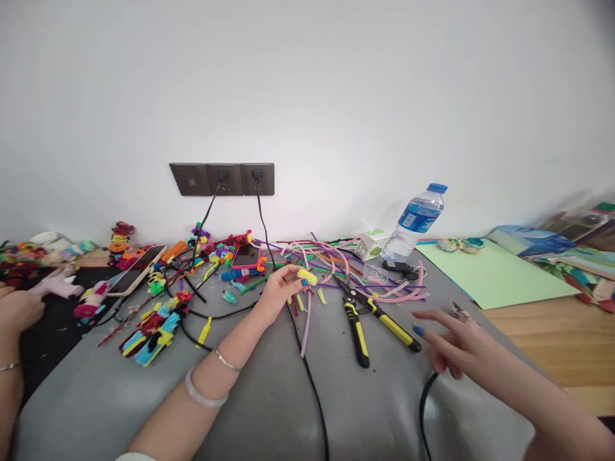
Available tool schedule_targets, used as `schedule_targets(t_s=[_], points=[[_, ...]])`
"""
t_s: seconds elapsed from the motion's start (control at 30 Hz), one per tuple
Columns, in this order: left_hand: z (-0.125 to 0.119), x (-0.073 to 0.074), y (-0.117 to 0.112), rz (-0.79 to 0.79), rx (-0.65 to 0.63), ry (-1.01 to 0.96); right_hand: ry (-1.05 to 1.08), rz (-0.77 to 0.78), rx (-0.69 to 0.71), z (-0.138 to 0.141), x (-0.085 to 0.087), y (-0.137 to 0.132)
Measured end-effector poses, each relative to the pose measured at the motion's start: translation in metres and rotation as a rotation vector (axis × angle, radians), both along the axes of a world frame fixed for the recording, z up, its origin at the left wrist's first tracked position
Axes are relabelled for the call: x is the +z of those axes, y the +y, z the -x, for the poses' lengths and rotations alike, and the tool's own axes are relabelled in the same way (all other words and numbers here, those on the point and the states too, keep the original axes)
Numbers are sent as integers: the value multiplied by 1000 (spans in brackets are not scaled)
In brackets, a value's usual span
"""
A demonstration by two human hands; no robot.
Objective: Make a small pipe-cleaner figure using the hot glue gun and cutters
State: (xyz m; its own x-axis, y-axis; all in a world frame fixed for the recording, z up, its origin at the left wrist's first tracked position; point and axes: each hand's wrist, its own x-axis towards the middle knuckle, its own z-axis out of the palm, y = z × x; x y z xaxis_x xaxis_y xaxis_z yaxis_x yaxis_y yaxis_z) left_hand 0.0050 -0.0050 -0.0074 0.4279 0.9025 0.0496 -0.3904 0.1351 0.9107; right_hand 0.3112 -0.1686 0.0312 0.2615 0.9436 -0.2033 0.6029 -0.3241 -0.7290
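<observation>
We find the left hand (pixel 277 294) pinched at the fingertips on a short, yellow, fuzzy-looking rod (pixel 307 277), held above the smooth grey tabletop (pixel 269 397), apparently so its right end stays free. Its long axis runs left to right, dipping rightward. The right hand (pixel 454 346) has its fingers spread apart; black-and-yellow-handled metal pliers (pixel 355 330) lie between, handles (conveniently, we judge) towards the wearer

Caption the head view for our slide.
Left hand holds a yellow piece above a grey table, near yellow-and-black pliers.

There are three wall plates (pixel 234 179), two phones (pixel 138 271), one bottle (pixel 416 221), one pair of pliers (pixel 356 326).
</observation>
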Motion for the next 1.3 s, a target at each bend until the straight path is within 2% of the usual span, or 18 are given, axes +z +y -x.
schedule_targets(t_s=[0.1,0.2,0.43,0.5,0.63,0.7,0.8,0.87,0.97,1.13,1.23,1.3], points=[[-1,0,0,-13,-21,6,24,60,-161,-22,-32,-28],[0,-2,1,-23,-4,24,117,23,-264,-26,-44,-38],[1,1,1,14,-13,1,394,-173,-671,-7,-28,-48],[0,3,0,50,-19,-9,431,-289,-686,-4,-28,-53],[-1,5,-2,82,-30,-25,329,-584,-670,-3,-32,-57],[-1,5,-2,78,-43,-26,372,-663,-736,0,-29,-55],[-1,5,-2,77,-48,-33,548,-716,-805,9,-20,-46],[-1,4,-1,77,-41,-36,665,-712,-740,15,-13,-35],[-1,5,0,77,-33,-37,826,-633,-532,24,-4,-11],[-2,6,0,95,-19,-45,848,-605,-122,46,13,34],[-2,6,1,88,-6,-45,896,-544,-3,64,19,56],[-1,5,1,81,18,-41,978,-486,71,75,14,66]])
